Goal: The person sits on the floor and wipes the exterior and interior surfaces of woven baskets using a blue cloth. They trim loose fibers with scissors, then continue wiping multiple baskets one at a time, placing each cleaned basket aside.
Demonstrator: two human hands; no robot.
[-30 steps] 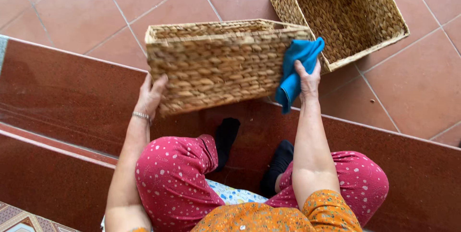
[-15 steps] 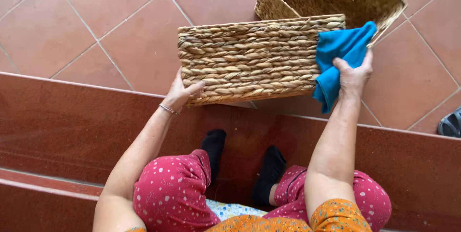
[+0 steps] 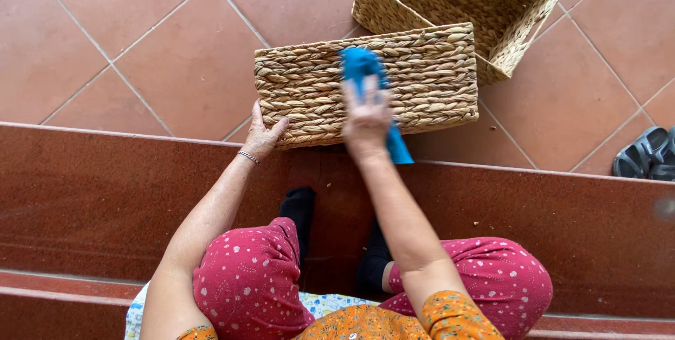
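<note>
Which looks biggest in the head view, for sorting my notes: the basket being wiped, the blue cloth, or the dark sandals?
1. Woven basket steadied by the left hand.
2. Blue cloth under the right hand, partly hidden.
3. Dark sandals, cut off by the edge, so unsure.

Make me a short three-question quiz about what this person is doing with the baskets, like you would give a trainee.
1. True or false: the right hand presses a blue cloth against the side of the near woven basket.
2. What does the left hand touch?
A. the sandals
B. the lower left corner of the near woven basket
C. the blue cloth
3. Fill in: a second woven basket lies open on the ___ floor behind the first.

Key
1. True.
2. B; the dark sandals lie apart at the right edge.
3. Tiled.
</note>
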